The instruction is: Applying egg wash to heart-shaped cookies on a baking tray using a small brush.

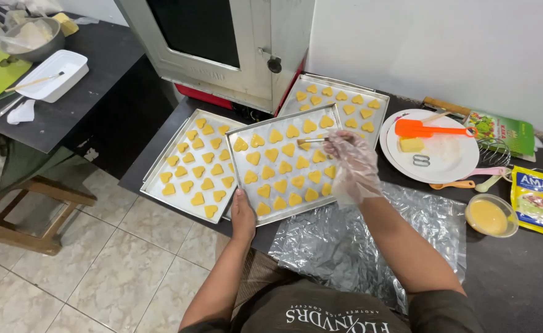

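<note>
Our left hand point(243, 217) grips the near edge of the middle tray point(282, 206) of heart cookies point(280, 185); our gloved right hand point(353, 165) pinches a brush point(313, 140) over them. We'd best keep strokes light.

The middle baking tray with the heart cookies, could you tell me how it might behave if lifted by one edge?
The middle baking tray looks thin metal, so probably light yet stiff. It rests overlapping neighbouring trays, so it may tilt. The heart cookies lie loose and could slide; the left hand steadies its edge.
</note>
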